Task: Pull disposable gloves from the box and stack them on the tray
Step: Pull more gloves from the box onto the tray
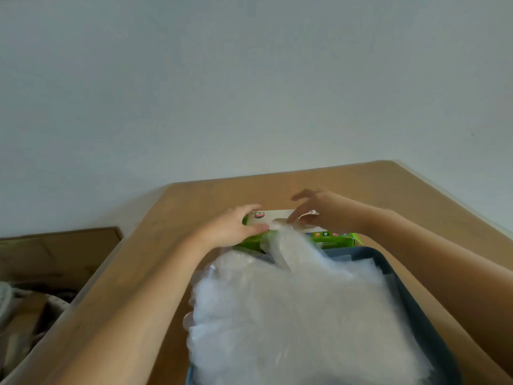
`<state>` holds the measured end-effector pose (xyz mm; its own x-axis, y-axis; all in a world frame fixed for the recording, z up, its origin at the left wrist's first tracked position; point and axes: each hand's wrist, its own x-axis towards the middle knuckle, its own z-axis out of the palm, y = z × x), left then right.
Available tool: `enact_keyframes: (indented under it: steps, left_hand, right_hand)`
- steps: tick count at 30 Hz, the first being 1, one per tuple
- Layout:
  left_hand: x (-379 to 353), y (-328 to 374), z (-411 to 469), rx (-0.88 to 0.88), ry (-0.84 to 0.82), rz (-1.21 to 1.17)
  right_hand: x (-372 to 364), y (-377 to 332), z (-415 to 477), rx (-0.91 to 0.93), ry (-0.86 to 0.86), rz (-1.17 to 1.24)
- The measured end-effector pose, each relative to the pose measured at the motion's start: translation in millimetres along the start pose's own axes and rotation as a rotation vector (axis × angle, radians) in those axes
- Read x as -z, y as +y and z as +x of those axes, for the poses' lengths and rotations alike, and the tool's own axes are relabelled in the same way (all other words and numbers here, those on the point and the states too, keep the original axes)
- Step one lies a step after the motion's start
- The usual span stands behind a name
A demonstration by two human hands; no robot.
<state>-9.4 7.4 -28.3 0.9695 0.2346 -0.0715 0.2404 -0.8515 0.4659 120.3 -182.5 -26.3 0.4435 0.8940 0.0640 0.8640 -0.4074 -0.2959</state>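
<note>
A green and white glove box (331, 238) lies on the table just beyond a dark grey tray (410, 295). My left hand (234, 225) grips the box's left end, thumb on the near side. My right hand (316, 209) is over the box's top opening, its thumb and fingertip pinching a clear plastic glove (291, 245) that trails from the opening down toward the tray. A thick, cloudy pile of clear gloves (299, 323) fills the tray and spills over its left rim.
The brown table (155, 262) meets a pale wall at the back. To the left, below table level, stands an open cardboard box (55, 259) with crumpled material inside. The table's right edge runs diagonally behind my right forearm.
</note>
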Motion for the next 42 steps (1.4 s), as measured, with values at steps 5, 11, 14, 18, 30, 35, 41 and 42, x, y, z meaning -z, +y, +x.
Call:
enact_keyframes:
  steps: [5, 11, 14, 18, 30, 35, 41, 42]
  left_hand:
    - [-13.8, -14.4, 10.7, -0.003, -0.041, -0.098]
    - [-13.7, -20.7, 13.6, -0.019, -0.06, -0.096]
    - [-14.2, -21.2, 11.8, -0.029, -0.062, -0.115]
    - [-15.1, -21.9, 11.2, -0.043, -0.051, -0.126]
    - [-14.4, -21.9, 12.3, -0.056, -0.045, -0.123]
    - [-14.2, -21.2, 12.5, -0.065, -0.041, -0.12]
    - [-14.6, -22.9, 12.7, -0.063, -0.04, -0.145]
    - [-14.7, -23.0, 12.6, -0.064, -0.04, -0.151]
  right_hand:
    - [-18.1, 3.1, 18.1, 0.048, -0.115, -0.052]
    - [-26.5, 9.1, 26.5, 0.071, 0.064, 0.115]
    - [-28.1, 10.1, 24.2, 0.1, 0.147, 0.093]
    - [-24.2, 14.1, 18.9, 0.086, 0.198, 0.218]
    - [-21.8, 18.2, 24.1, -0.113, 0.441, 0.452]
    - [-21.0, 23.0, 23.7, -0.374, 0.49, 0.892]
    - [-16.5, 18.4, 22.7, -0.291, 0.407, 0.742]
    - [-15.0, 16.3, 21.4, -0.241, 0.397, 0.619]
